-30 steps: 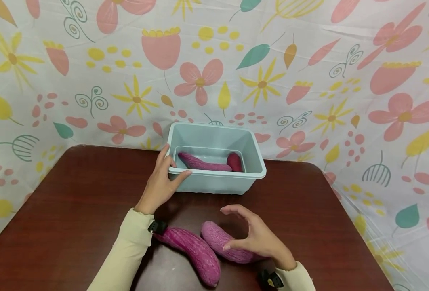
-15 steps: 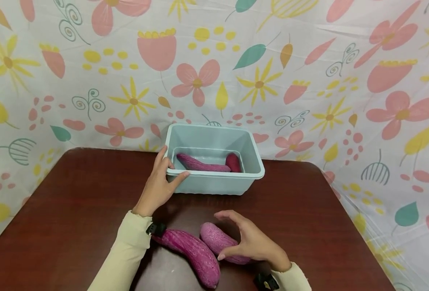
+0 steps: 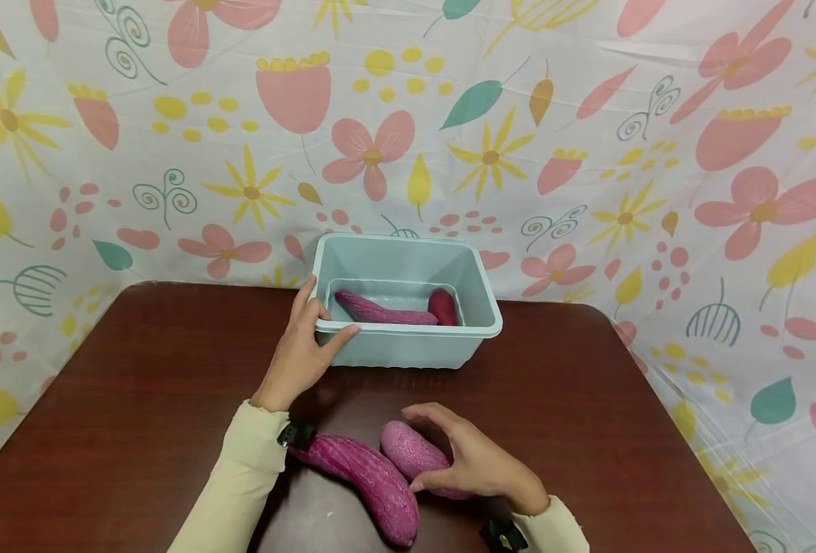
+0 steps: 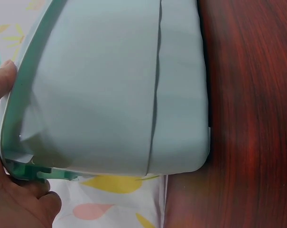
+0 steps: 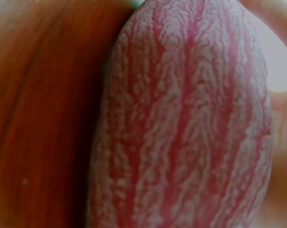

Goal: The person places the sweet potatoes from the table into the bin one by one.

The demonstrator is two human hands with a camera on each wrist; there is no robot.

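My left hand (image 3: 300, 349) holds the near left corner of a pale blue plastic bin (image 3: 408, 347), thumb over the front rim and fingers along the left side. Inside lie a slender purple eggplant (image 3: 380, 311) and a darker red-purple piece (image 3: 442, 306). On the table, my right hand (image 3: 480, 461) arches over a pale, pink-striped eggplant (image 3: 411, 449), thumb at its near side and index finger spread beyond its far side. In the right wrist view, this striped eggplant (image 5: 181, 118) fills the middle, with a bright gap beside the fingers. A darker magenta eggplant (image 3: 366, 476) lies to its left.
The dark reddish-brown table (image 3: 173, 369) carries everything. Behind it hangs a white cloth (image 3: 463, 161) printed with flowers and leaves, close to the back of the bin. The left sleeve (image 3: 231, 468) passes beside the magenta eggplant's far end.
My right hand has shifted left and slightly lower along the pale eggplant, its thumb and index finger still spread. The left hand keeps its hold on the bin. The head view has shifted slightly.
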